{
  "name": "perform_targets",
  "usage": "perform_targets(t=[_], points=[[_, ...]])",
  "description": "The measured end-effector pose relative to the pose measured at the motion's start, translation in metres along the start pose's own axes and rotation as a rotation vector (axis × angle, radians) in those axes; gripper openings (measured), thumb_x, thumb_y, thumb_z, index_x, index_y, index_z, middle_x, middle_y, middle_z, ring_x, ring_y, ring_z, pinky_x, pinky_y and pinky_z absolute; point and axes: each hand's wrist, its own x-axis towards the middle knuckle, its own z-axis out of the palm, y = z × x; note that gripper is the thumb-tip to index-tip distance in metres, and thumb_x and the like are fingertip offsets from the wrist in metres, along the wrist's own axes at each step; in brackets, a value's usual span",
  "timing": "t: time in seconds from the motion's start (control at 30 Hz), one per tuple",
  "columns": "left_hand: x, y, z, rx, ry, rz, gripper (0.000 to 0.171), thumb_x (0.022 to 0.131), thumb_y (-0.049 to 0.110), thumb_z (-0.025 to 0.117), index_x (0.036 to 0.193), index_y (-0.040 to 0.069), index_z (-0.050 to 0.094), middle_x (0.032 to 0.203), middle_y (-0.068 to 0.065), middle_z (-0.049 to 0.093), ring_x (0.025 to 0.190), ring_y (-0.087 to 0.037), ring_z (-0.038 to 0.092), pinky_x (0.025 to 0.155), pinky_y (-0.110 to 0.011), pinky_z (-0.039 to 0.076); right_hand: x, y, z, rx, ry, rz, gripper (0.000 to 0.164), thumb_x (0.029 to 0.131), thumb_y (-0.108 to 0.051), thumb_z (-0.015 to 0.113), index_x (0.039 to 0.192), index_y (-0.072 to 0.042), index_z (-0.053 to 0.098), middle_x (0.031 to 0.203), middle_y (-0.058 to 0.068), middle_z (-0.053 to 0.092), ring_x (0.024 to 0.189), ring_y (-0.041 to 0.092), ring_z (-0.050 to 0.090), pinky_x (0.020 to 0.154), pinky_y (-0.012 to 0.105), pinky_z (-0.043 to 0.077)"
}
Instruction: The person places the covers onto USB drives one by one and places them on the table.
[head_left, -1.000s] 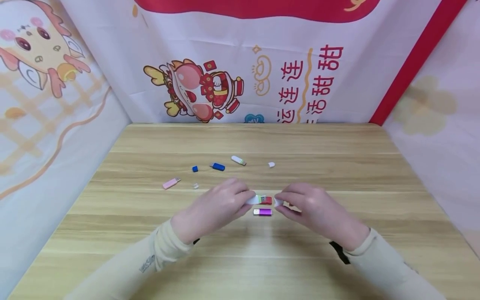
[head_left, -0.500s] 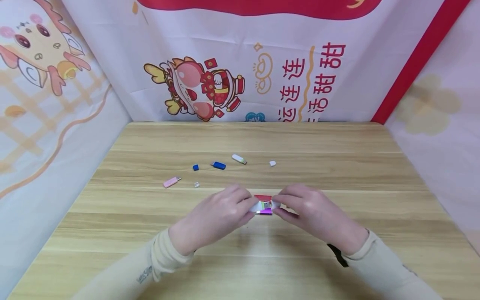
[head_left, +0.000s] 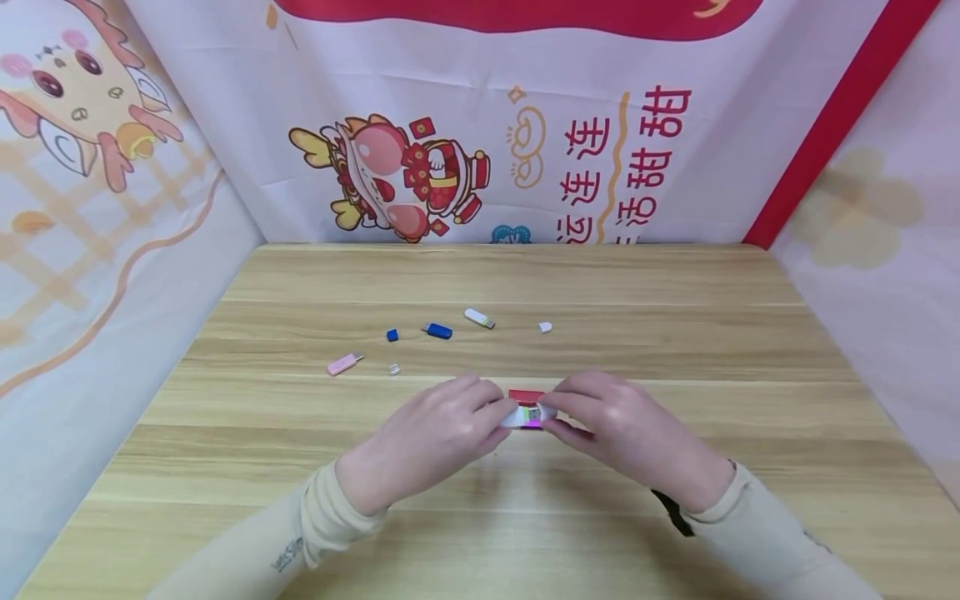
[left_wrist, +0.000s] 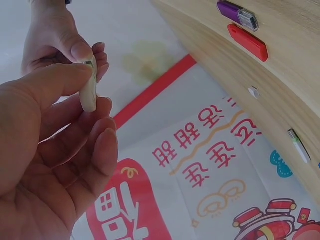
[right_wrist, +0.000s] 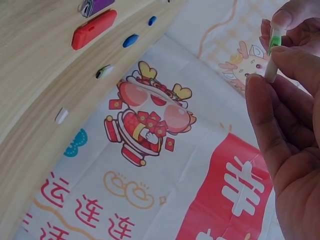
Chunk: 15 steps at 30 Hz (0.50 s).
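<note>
Between thumb and fingers, my left hand (head_left: 431, 437) pinches a white USB stick (head_left: 513, 418) with a green band, its metal plug pointing right. Opposite it, my right hand (head_left: 630, 429) pinches a small white cap (head_left: 549, 412), held right at the plug's end. The right wrist view shows the cap (right_wrist: 271, 70) in line with the stick's green band (right_wrist: 275, 41). Both pieces are held above the table. Beneath them lie a red USB stick (left_wrist: 248, 43) and a purple USB stick (left_wrist: 237, 15) with a silver end, partly covered in the head view.
Farther back on the wooden table (head_left: 675, 317) lie another white USB stick (head_left: 478, 318), a white cap (head_left: 545, 327), a blue stick (head_left: 438, 331) and a blue cap (head_left: 392, 335). At left are a pink stick (head_left: 345, 363) and a clear cap (head_left: 394, 369). Printed cloth hangs behind.
The hands have come together and slightly toward the body, bringing the cap from apart to the stick's plug. Over the last half second the stick and cap have closed in a little more.
</note>
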Motion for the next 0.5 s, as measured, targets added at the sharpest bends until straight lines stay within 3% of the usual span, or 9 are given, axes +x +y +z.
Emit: perform_targets(t=[0.2, 0.5], points=[[0.0002, 0.0006, 0.0016, 0.006, 0.017, 0.006, 0.026, 0.086, 0.020, 0.079, 0.106, 0.003, 0.073, 0.095, -0.004, 0.069, 0.078, -0.012, 0.059, 0.070, -0.018, 0.053, 0.0005, -0.0024, -0.0015, -0.004, -0.016, 0.011, 0.027, 0.073, -0.009, 0.088, 0.096, -0.004, 0.074, 0.089, 0.003, 0.068, 0.074, 0.012, 0.064, 0.066, 0.021, 0.057], [0.0003, 0.0012, 0.0011, 0.015, 0.019, 0.007, 0.027, 0.085, 0.018, 0.080, 0.106, 0.003, 0.073, 0.097, -0.005, 0.069, 0.078, -0.013, 0.060, 0.070, -0.019, 0.054, 0.0030, -0.0058, -0.0031, -0.016, -0.041, 0.029, 0.032, 0.070, -0.010, 0.090, 0.097, -0.005, 0.075, 0.089, 0.002, 0.069, 0.074, 0.011, 0.064, 0.068, 0.021, 0.057]])
